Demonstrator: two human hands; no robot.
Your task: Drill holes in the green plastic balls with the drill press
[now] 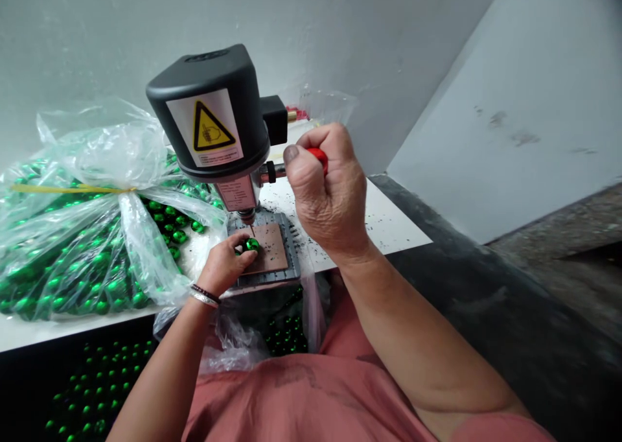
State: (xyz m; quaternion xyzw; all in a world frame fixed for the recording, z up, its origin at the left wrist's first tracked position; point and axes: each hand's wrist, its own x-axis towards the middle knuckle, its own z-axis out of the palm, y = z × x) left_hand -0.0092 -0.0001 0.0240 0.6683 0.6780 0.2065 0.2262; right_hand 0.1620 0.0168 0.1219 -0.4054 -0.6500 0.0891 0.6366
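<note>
A black drill press with a yellow warning label stands on the white table. My right hand is wrapped round the red knob of its lever. Below the drill bit, my left hand pinches a shiny green ball between thumb and finger, over the brown board on the grey base. The bit's tip is at or just above the ball; whether they touch is unclear.
Left of the press, a tied clear plastic bag bulges with green balls, some loose at its opening. Dark shavings litter the white table. More green balls lie below the table's front edge. A wall rises behind.
</note>
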